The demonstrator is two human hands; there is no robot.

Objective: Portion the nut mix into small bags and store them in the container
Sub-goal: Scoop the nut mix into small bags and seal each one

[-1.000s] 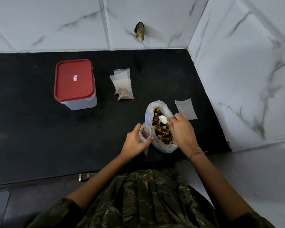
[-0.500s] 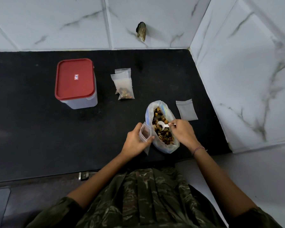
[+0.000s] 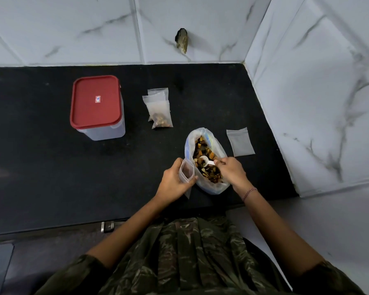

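Black countertop (image 3: 41,167), marble-tiled walls (image 3: 317,81), chipped hole in tile (image 3: 182,40)

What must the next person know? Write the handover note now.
Left hand holds an open small bag beside the big bag.
Right hand pinches the scoop, its bowl in the mix inside the big bag.
Done: filled bags lie piled right of the container.
Left: fill the small bag and the empty bag right of the big bag; open the container, lid on now, and store all bags.
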